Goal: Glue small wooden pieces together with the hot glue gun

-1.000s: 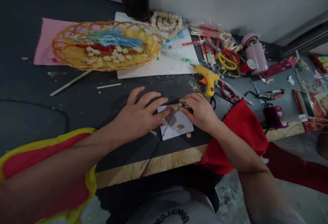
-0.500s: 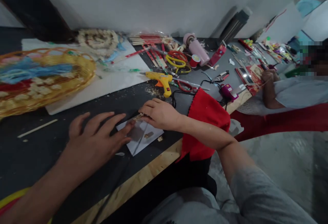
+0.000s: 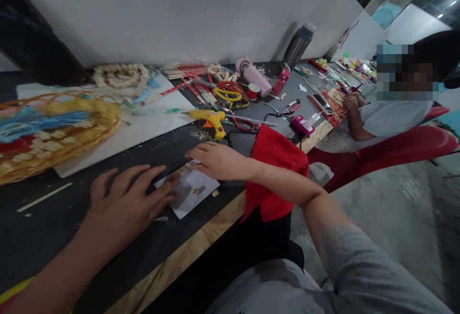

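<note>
My left hand (image 3: 125, 201) is held palm down with its fingers spread, the thumb and index finger over the left edge of a small white paper (image 3: 196, 201). My right hand (image 3: 221, 161) reaches across the paper's far edge with its fingers curled and closed. By its fingertips shows a small pale brown piece (image 3: 188, 165), partly hidden, so its kind is unclear. Another small brown piece (image 3: 197, 191) lies on the paper. A yellow hot glue gun (image 3: 212, 120) rests on the dark table beyond my right hand. A red cloth (image 3: 278, 153) lies under my right forearm.
A wicker basket (image 3: 104, 122) with blue bundles stands at left, on a white board (image 3: 154, 125). Scissors (image 3: 230, 95), a pink bottle (image 3: 257, 78), a red thread spool (image 3: 253, 91) and pliers (image 3: 291, 106) lie behind. Another person (image 3: 388, 113) sits at the right.
The view has shifted, bringing more of the other person and red chair into sight. My left fingers are slightly farther from my right hand. My right hand stays at the paper's far edge.
</note>
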{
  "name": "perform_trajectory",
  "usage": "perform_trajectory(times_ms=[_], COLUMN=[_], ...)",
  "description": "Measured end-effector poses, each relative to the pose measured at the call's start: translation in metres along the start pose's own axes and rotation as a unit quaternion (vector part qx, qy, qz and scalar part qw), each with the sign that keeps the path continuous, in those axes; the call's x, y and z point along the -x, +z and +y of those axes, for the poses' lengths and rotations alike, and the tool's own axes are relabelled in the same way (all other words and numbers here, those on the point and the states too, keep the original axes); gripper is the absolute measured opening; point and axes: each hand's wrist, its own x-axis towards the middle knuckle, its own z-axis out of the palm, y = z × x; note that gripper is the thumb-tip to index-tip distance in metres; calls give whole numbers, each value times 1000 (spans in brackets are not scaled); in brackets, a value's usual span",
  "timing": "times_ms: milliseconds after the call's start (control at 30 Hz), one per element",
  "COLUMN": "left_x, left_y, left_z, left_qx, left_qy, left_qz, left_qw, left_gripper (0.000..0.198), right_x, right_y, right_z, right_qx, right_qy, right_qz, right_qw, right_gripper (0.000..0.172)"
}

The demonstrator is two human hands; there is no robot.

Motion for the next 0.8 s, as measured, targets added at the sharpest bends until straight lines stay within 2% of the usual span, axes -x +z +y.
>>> perform_trajectory(times_ms=[100, 267, 500, 667, 733, 800], left_x=[1, 1, -2, -3, -3, -3], left_y=[1, -1, -9, -12, -13, -14], left_z=[-2, -3, -3, 3, 5, 5], left_qx=[26, 57, 49, 0, 2, 3], left_qy=[-11, -24, -9, 29, 16, 14], left_qz=[-11, -8, -48, -29, 2, -4], left_qw=[1000, 998, 998, 999, 1000, 1000], left_gripper=[31, 32, 27, 28, 24, 25], right_x=[2, 2, 7, 19, 20, 18], right_y=[-4, -10, -8, -9, -7, -3], right_z=[-2, -7, -8, 6, 14, 17], right_qx=[-18, -28, -19, -35, -38, -55], right_qy=[7, 27, 48, 90, 105, 72], right_qz=[25, 50, 62, 91, 116, 112], right_qw=[1000, 998, 997, 991, 987, 990], right_gripper=[20, 34, 44, 39, 33, 21])
